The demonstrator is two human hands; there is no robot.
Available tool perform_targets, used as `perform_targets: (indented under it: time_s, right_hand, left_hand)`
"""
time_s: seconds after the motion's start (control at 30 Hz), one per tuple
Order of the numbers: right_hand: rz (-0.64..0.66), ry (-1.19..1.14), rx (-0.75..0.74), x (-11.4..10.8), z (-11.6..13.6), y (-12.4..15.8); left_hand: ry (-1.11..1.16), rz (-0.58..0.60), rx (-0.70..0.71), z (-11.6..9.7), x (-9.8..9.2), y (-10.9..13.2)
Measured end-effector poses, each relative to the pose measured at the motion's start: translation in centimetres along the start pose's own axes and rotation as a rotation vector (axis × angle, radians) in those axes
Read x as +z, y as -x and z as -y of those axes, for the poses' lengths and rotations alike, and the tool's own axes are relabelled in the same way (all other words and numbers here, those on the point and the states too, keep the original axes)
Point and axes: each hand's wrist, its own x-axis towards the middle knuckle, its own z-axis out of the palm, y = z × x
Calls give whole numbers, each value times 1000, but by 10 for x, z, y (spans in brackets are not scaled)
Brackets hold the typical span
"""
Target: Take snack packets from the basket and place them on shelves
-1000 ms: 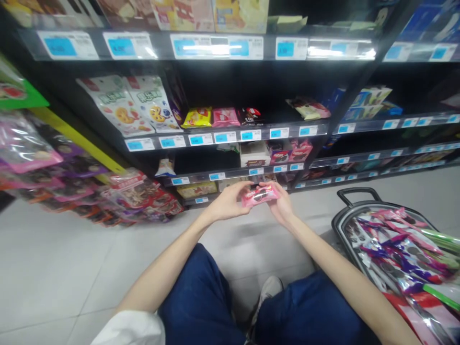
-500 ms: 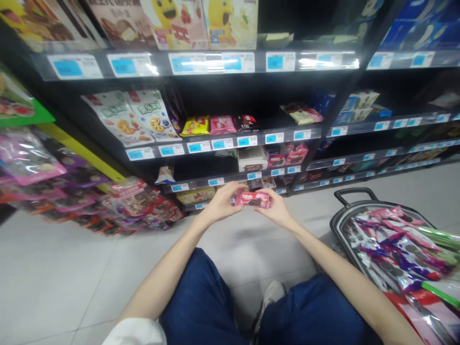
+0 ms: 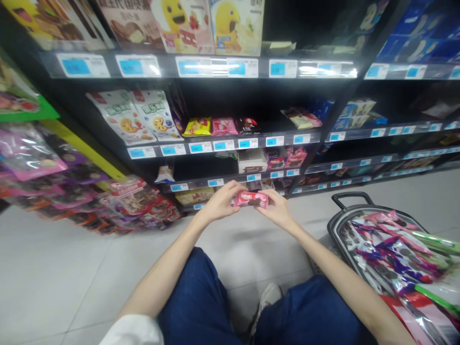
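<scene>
Between my two hands is a small pink and red snack packet (image 3: pixel 250 199) with white "nabati" lettering, held level in front of the lower shelves. The fingers of my left hand (image 3: pixel 223 202) close on its left end. My right hand (image 3: pixel 276 208) pinches the right end. Just behind the packet, on a low shelf, stand a purple box (image 3: pixel 276 159) and a pink box (image 3: pixel 296 157) of similar snacks, next to an open white carton (image 3: pixel 252 160).
A wheeled basket (image 3: pixel 336 230) full of shiny snack packets stands to my right, its handle (image 3: pixel 352 197) raised. Hanging bags (image 3: pixel 134 199) line the left. Yellow, pink and black packets (image 3: pixel 223 126) lie on the middle shelf, above price tags (image 3: pixel 223 145).
The view has shifted slightly. Both hands keep their hold on the snack packet, which stays almost in the same place.
</scene>
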Motion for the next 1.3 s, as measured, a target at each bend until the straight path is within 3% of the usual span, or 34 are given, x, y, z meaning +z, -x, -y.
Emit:
perform_targets:
  time_s: [0.2,0.63,0.73,0.97,1.3]
  right_hand:
    - [19,135,-191,-5,3,-1]
    - [-16,43,-141,-6,3,-2]
    - [10,-4,-70,-7,2,-2]
    - [5,-322,254,-7,-1,-4]
    - [-106,-488,347,-9,5,-10]
  left_hand:
    - [29,-56,40,2,-8,0]
    - [79,-53,19,7,-13,-1]
    - [99,-46,-12,4,-16,-1]
    - [222,-32,-152,2,-22,1]
    - [416,-141,-267,2,-18,1]
